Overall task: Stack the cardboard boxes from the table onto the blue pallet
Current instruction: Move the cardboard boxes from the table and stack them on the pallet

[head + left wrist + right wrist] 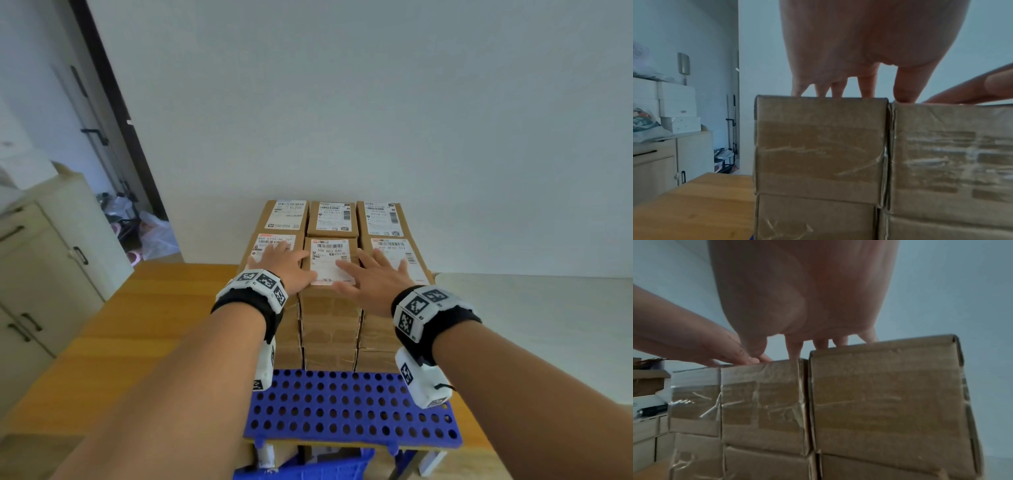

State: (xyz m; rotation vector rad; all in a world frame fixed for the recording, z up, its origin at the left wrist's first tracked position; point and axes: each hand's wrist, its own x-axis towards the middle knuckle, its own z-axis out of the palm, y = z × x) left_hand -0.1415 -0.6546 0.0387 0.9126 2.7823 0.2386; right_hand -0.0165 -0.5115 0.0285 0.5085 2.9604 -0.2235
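On top of the stacked boxes [331, 310] on the blue pallet [352, 411], left hand [284, 263] and right hand [378, 274] lie flat, fingers spread, both touching the front middle box [330, 262].

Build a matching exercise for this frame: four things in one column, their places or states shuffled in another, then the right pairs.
Things:
1. left hand
2. right hand
3. blue pallet
4. front middle box

Places or states:
A. perforated, under the stacked boxes
B. flat on the front left box, thumb on the middle box
C. top tier, between the two hands
D. flat on the front right box, thumb on the middle box

Pairs: 1-B, 2-D, 3-A, 4-C
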